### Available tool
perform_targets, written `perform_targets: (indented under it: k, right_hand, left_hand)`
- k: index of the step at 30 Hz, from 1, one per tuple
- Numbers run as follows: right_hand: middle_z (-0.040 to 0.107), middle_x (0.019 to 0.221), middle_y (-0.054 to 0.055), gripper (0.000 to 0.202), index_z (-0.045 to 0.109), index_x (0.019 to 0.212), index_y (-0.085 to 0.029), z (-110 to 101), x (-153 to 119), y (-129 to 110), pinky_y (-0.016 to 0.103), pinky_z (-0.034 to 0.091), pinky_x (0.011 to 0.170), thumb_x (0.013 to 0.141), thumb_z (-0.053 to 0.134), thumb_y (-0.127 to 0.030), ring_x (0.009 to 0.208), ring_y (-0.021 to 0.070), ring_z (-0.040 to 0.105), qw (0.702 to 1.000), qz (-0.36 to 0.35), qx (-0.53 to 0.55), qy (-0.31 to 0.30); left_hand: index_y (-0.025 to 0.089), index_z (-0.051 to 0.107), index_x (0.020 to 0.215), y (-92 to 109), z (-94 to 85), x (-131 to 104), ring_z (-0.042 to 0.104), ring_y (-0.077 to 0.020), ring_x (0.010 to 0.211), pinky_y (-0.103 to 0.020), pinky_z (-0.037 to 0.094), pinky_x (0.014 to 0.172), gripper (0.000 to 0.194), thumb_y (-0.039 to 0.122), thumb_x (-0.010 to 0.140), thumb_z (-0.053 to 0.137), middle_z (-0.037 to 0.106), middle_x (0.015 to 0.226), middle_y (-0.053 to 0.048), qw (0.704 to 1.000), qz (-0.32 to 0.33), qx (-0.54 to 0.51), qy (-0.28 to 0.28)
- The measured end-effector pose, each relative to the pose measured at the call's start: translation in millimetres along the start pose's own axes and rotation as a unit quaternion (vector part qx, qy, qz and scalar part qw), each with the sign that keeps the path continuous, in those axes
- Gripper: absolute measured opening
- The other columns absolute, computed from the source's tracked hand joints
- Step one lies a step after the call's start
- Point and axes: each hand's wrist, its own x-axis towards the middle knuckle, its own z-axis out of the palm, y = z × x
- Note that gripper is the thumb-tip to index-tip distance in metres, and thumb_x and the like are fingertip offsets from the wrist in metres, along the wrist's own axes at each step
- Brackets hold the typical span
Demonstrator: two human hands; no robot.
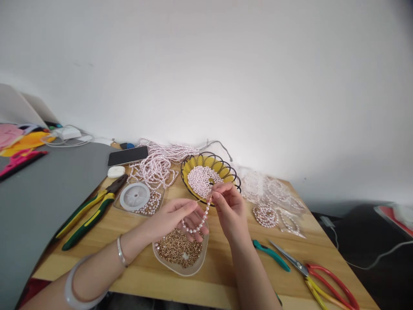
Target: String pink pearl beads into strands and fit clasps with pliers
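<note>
A short strand of pink pearl beads [195, 230] hangs in a curve between my two hands. My left hand [183, 215] pinches a thin end of it between thumb and forefinger, the other fingers spread behind the beads. The strand's upper end is pinched by my right hand [227, 206]. Below them sits a white dish [188, 272] of small gold beads [179, 249]. Just behind my hands stands a black wire basket [238, 177] with a yellow lining, holding loose pink beads [201, 178].
Pliers [93, 211], a phone [128, 156], a white case [116, 172] and a spool [134, 196] lie left. Bead strands [158, 165] lie behind. Bagged strands [274, 191], a teal-handled tool [272, 254] and red-and-yellow scissors [309, 273] are right.
</note>
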Motion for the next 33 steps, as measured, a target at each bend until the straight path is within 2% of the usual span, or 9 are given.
perform_targets:
  k: [7,14,26,33]
  right_hand:
    - [0.059,0.085,-0.003,0.015,0.064,0.082,-0.025,-1.3,0.0,1.5,0.029,0.052,0.069,0.085,0.077,-0.03,0.068,0.0123,0.06,1.0,0.0,-0.006,0.007]
    - [0.059,0.084,0.0,0.012,0.068,0.08,-0.025,-0.6,1.7,2.8,0.03,0.054,0.07,0.082,0.08,-0.028,0.076,0.0158,0.058,0.999,0.002,-0.032,-0.006]
    - [0.061,0.085,0.0,0.013,0.068,0.078,-0.025,-2.0,2.2,3.9,0.03,0.052,0.071,0.08,0.081,-0.028,0.075,0.0154,0.057,0.999,-0.006,-0.035,0.016]
    - [0.058,0.085,-0.001,0.013,0.066,0.079,-0.025,-3.4,3.2,5.6,0.029,0.051,0.07,0.081,0.079,-0.027,0.073,0.0142,0.056,0.999,-0.015,-0.024,0.039]
  left_hand:
    - [0.011,0.069,0.097,-3.2,-0.5,1.5,0.075,-0.0188,0.064,-0.025,0.057,0.055,0.047,0.057,0.091,0.061,0.079,0.081,-0.014,1.0,-0.003,-0.02,-0.004]
    - [0.01,0.07,0.1,-3.8,-2.8,3.2,0.076,-0.0212,0.078,-0.029,0.06,0.068,0.051,0.06,0.09,0.061,0.078,0.095,-0.017,0.999,-0.017,-0.036,0.013]
    - [0.01,0.07,0.094,0.6,-1.7,3.7,0.075,-0.0208,0.076,-0.028,0.059,0.065,0.053,0.062,0.085,0.065,0.078,0.094,-0.017,0.998,-0.02,-0.05,0.028]
    - [0.011,0.071,0.093,-0.3,-2.9,3.6,0.075,-0.0219,0.08,-0.028,0.061,0.067,0.045,0.055,0.086,0.07,0.078,0.089,-0.014,0.998,-0.005,-0.047,0.046]
